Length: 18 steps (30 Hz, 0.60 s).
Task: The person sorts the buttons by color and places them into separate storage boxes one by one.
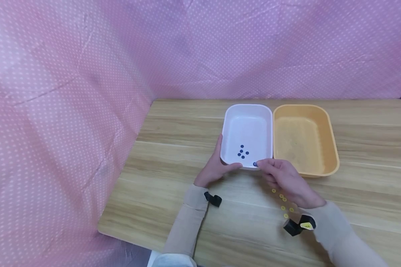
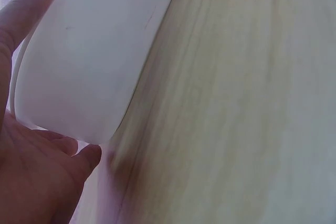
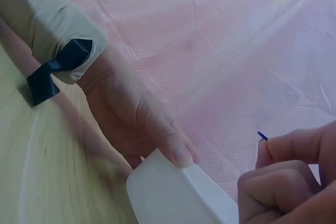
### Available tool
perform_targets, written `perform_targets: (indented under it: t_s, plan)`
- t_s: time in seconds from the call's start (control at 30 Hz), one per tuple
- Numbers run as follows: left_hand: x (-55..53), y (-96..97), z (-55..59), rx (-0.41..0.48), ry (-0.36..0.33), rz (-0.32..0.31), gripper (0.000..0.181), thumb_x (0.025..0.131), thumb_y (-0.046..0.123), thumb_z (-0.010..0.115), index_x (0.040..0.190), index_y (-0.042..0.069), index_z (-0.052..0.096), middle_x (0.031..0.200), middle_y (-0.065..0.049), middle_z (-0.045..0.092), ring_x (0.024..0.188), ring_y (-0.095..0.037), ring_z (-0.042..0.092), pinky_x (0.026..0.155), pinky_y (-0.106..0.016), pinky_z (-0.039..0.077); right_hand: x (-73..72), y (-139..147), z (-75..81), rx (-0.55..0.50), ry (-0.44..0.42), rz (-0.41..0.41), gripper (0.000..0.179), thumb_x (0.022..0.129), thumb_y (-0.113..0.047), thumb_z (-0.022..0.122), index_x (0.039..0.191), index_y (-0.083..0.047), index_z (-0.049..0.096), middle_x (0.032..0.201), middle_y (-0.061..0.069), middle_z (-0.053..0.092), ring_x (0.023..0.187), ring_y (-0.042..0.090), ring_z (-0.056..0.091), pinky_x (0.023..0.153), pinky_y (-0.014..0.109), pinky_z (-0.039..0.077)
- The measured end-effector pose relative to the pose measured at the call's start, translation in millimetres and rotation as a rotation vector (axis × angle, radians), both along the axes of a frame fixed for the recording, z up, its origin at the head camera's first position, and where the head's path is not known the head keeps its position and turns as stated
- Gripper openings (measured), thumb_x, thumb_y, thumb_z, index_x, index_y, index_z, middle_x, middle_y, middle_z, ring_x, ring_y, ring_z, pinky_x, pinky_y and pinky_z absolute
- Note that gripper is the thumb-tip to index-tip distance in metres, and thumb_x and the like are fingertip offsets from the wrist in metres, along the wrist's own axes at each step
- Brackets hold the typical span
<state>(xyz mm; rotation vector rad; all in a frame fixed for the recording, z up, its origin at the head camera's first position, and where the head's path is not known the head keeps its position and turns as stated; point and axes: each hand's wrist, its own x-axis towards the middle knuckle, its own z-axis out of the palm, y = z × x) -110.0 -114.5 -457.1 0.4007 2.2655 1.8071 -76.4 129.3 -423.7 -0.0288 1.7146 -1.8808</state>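
Left hand (image 1: 215, 168) grips the near-left corner of the white tray (image 1: 248, 128), thumb on near rim, other fingers along the left side. Tray lies ahead-right of it, long axis running away from the person. Five dark discs (image 1: 241, 151) sit inside, right of the left thumb. Key relation: held blue disc (image 1: 255, 164) is at the right fingertips, by the tray's near-right corner; tray interior is ahead-left of that hand. Right hand (image 1: 287, 181) is nearer that corner, thumb and index closed in a pinch on the disc. Yellow discs (image 1: 284, 199) lie nearside of it, orange tray (image 1: 299, 139) ahead-right.
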Motion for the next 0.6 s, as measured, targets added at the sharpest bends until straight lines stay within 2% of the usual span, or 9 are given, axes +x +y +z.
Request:
perform_targets:
  t_s: [0.1,0.23,0.4,0.5,0.6]
  plan:
    - [-0.1,-0.3,-0.1,-0.007,-0.01,0.005,0.118,0.079,0.017,0.082,0.156,0.019,-0.007,0.159,-0.004,0.02,0.13,-0.021,0.042,0.112,-0.042,0.027,-2.1,2,-1.2,-0.048,-0.041,-0.019,0.048,0.096,-0.037,0.061,0.116,0.006,0.057,0.059,-0.003,0.038,0.049,0.012,0.034,0.048,0.031,0.02]
    - [-0.1,-0.8,-0.2,-0.003,-0.012,-0.003,0.118,0.08,0.017,0.082,0.156,0.019,-0.009,0.16,-0.008,0.018,0.132,-0.029,0.039,0.113,-0.048,0.025,-5.7,4,-1.3,-0.102,-0.093,-0.038,0.039,0.096,-0.035,0.062,0.112,0.0,0.06,0.06,-0.003,0.038,0.049,0.011,0.033,0.048,0.026,0.021]
    - [-0.5,-1.2,0.5,0.005,-0.015,-0.01,0.117,0.08,0.016,0.081,0.156,0.019,-0.008,0.159,-0.01,0.019,0.132,-0.034,0.037,0.112,-0.051,0.026,-11.9,4,-1.1,-0.133,-0.094,-0.035,0.028,0.097,-0.032,0.061,0.103,-0.004,0.062,0.059,-0.004,0.037,0.048,0.009,0.033,0.049,0.026,0.02]
    - [-0.7,-1.6,0.8,0.001,-0.019,-0.009,0.117,0.08,0.017,0.081,0.156,0.019,-0.008,0.159,-0.01,0.02,0.132,-0.032,0.039,0.112,-0.049,0.026,-16.3,3,0.1,-0.142,-0.094,-0.029,0.03,0.097,-0.032,0.06,0.107,-0.003,0.06,0.059,-0.005,0.037,0.048,0.009,0.035,0.048,0.023,0.024]
    - [-1.5,-2.2,-2.0,-0.009,-0.03,-0.002,0.118,0.08,0.021,0.082,0.156,0.021,-0.009,0.159,-0.006,0.02,0.131,-0.028,0.04,0.112,-0.046,0.026,-21.9,2,2.0,-0.133,-0.107,-0.026,0.04,0.097,-0.033,0.061,0.116,0.001,0.055,0.059,-0.004,0.037,0.047,0.009,0.035,0.047,0.021,0.027]
